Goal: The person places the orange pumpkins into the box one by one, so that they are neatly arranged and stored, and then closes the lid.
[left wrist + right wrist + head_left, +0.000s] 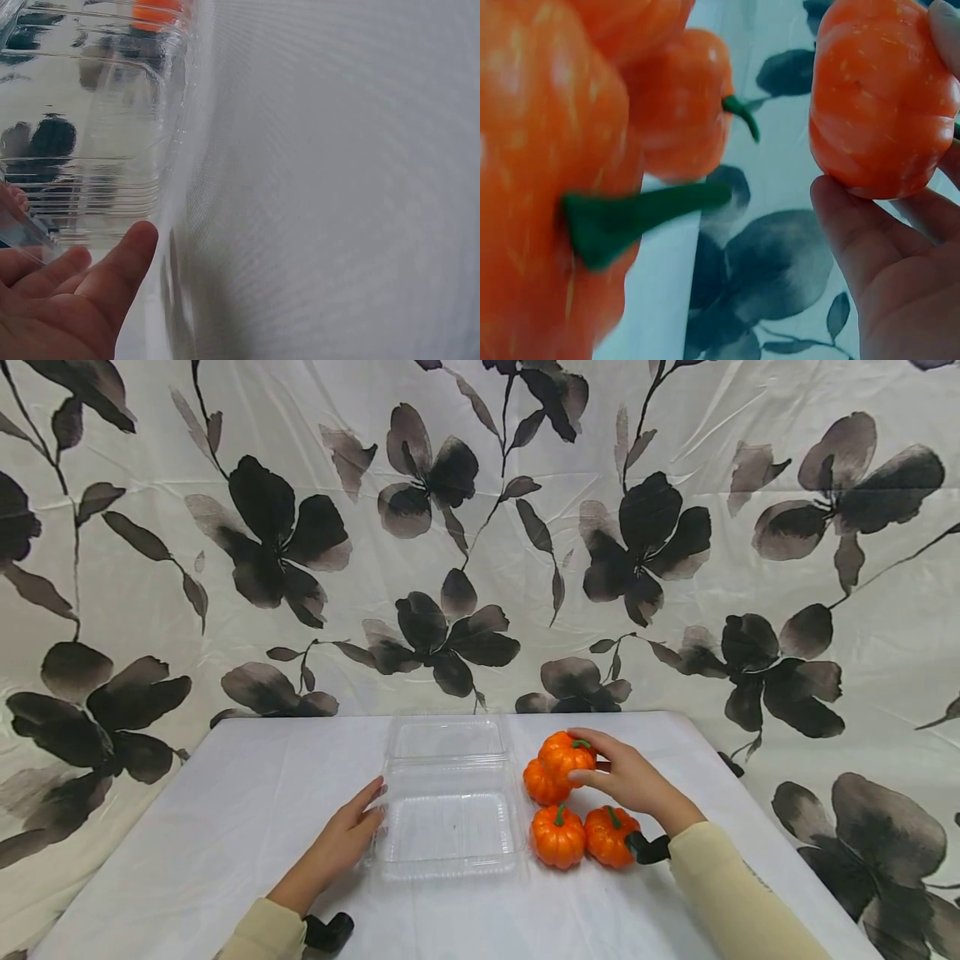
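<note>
A small orange toy pumpkin (pixel 561 762) with a green stem is held by my right hand (pixel 628 778), thumb on the near side and fingers on the far side. It overlaps another pumpkin (pixel 542 785) behind it in the head view. In the right wrist view, the fingers grip the held pumpkin (pixel 881 105) around its body. A clear plastic clamshell container (pixel 450 865) lies opened flat, its lid half (pixel 450 722) toward the back. At its left edge, my left hand (pixel 347 837) pinches the rim; in the left wrist view the plastic edge (pixel 28 229) passes between the fingers.
Two more pumpkins, one nearer the container (pixel 557 845) and one to its right (pixel 606 839), stand on the white-covered table (pixel 247 793). Behind the table hangs a floral cloth (pixel 540 577). Black straps with camera mounts (pixel 330 933) are on the wrists.
</note>
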Demonstrator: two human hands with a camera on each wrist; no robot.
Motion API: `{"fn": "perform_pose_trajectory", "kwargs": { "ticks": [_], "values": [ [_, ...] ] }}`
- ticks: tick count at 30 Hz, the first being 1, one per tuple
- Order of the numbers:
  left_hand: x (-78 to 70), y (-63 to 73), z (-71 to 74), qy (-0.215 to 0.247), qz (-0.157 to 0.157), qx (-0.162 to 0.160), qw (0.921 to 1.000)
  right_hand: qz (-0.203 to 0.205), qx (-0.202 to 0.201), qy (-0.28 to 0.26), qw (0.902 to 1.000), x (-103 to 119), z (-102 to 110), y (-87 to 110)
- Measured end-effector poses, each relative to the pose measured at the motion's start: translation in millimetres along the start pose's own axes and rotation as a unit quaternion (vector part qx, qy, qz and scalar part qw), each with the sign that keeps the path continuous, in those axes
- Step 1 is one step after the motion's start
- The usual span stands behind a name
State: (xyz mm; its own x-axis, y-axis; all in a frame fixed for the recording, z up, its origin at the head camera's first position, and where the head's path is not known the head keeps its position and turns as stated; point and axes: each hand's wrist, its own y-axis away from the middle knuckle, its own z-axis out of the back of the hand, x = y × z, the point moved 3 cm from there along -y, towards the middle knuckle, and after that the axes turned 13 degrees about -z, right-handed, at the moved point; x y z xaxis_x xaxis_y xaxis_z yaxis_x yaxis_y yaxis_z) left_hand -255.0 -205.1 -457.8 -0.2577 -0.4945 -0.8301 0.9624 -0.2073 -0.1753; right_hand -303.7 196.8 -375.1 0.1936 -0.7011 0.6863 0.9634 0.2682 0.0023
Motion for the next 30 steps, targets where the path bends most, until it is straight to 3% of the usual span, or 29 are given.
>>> {"fn": "perform_pose_trajectory", "kwargs": {
  "ticks": [11, 30],
  "values": [
    [-4.5, 1.1, 0.5, -0.004, -0.009, -0.004, 0.9999, 0.017, 0.02, -0.008, 0.9996, 17.6, -16.9, 1.2],
    [-2.1, -0.9, 0.0, -0.003, -0.013, -0.005, 0.9999, 0.011, 0.046, 0.014, 0.9988, 41.5, -52.3, 3.6]
  ]
}}
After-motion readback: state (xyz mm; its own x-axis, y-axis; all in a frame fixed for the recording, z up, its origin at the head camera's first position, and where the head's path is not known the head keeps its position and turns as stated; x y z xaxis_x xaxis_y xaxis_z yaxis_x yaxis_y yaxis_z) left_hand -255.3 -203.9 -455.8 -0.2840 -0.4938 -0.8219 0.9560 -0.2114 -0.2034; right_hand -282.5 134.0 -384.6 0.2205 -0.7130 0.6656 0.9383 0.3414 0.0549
